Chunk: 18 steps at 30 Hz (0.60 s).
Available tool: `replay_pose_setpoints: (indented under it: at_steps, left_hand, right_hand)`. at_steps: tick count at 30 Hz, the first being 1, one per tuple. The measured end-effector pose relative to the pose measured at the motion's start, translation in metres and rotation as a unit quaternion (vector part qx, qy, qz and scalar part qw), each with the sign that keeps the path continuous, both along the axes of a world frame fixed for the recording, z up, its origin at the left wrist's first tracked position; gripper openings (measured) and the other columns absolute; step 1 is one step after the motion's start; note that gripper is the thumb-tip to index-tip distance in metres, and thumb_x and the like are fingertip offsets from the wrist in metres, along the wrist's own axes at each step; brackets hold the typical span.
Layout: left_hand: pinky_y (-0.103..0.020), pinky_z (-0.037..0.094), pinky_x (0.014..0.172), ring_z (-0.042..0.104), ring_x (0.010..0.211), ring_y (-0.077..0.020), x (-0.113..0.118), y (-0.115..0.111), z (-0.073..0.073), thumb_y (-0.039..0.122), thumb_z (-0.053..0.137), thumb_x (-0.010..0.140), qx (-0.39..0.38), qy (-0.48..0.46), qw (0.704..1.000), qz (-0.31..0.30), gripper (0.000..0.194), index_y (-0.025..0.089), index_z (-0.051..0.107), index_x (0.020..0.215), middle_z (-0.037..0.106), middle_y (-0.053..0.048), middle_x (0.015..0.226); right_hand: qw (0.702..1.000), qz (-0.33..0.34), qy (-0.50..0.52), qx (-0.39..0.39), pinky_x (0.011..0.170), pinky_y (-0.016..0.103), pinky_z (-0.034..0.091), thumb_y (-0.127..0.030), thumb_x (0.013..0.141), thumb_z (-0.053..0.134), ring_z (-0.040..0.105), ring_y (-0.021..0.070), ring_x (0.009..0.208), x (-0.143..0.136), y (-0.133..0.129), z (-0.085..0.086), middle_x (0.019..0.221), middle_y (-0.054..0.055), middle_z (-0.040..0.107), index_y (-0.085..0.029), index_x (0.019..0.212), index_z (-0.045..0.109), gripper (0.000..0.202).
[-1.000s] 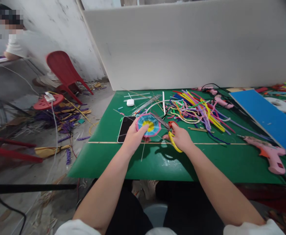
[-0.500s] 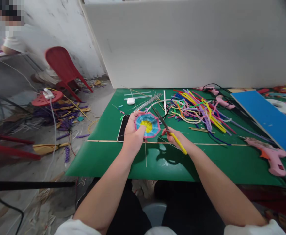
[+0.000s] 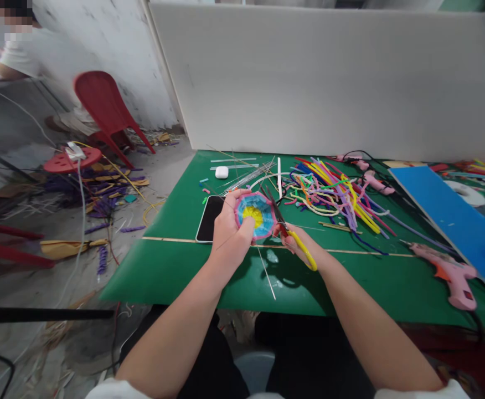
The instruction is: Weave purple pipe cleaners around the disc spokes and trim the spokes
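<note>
My left hand (image 3: 233, 233) grips a small round piece woven from pipe cleaners (image 3: 263, 209), with a yellow middle, a blue ring and a pink rim. Thin stiff spokes stick out past its edge; one points down toward me. Its thumb presses on the yellow part. In my right hand (image 3: 291, 238) is a pair of scissors (image 3: 305, 252) with yellow handles and dark blades. The blades point up and away, close beside the right edge of the woven piece; whether they touch it I cannot tell. Under my left hand lies a phone (image 3: 206, 221).
Beyond my hands lie loose pipe cleaners (image 3: 329, 188), clear sticks (image 3: 251, 177) and a white earbud case (image 3: 221, 172). A pink glue gun (image 3: 445, 269) and a blue board (image 3: 445, 210) are at right. A white panel (image 3: 325, 77) closes the back. A person sits far left.
The woven piece has turned in my left hand, so its lower spoke now slants to the right. The scissors have come closer to its right edge. The view has shifted slightly.
</note>
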<state>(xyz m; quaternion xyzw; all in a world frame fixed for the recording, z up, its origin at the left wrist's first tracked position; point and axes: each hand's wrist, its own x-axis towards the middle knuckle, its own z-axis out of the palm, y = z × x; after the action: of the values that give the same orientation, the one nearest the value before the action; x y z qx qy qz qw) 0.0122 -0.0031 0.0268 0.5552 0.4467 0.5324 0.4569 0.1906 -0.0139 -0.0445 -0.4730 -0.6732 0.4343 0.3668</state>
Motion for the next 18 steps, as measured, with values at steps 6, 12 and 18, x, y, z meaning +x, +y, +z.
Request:
replay_pose_setpoints:
  at_steps: [6,12,18]
  left_hand:
    - [-0.014,0.039,0.035,0.054,0.052,-0.0086,-0.001,0.000,-0.001,0.007,0.047,0.064,0.002,0.006,1.000,-0.001,0.046,0.025,0.053,0.106,0.061,-0.001,0.089]
    - [-0.014,0.038,0.035,0.050,0.047,-0.0065,-0.002,0.001,-0.001,0.007,0.046,0.064,0.010,0.010,1.000,0.009,0.045,0.025,0.054,0.104,0.061,0.000,0.087]
    - [-0.014,0.038,0.036,0.051,0.050,-0.0072,-0.002,0.001,0.000,0.006,0.046,0.062,0.011,0.005,1.000,0.014,0.045,0.024,0.054,0.103,0.061,0.000,0.088]
  right_hand:
    - [1.000,0.000,0.022,-0.012,0.045,0.021,0.028,-0.069,0.068,0.040,0.031,0.0082,0.050,-0.004,-0.001,0.003,0.058,-0.006,0.036,-0.017,0.085,0.048,0.056]
    - [0.999,0.011,0.012,-0.033,0.045,0.022,0.028,-0.069,0.068,0.041,0.031,0.0084,0.049,-0.005,-0.003,0.012,0.056,-0.006,0.034,-0.017,0.084,0.049,0.055]
    - [1.000,-0.007,-0.021,-0.012,0.047,0.022,0.029,-0.062,0.070,0.040,0.033,0.0086,0.050,-0.003,-0.003,0.009,0.057,-0.006,0.035,-0.017,0.082,0.048,0.047]
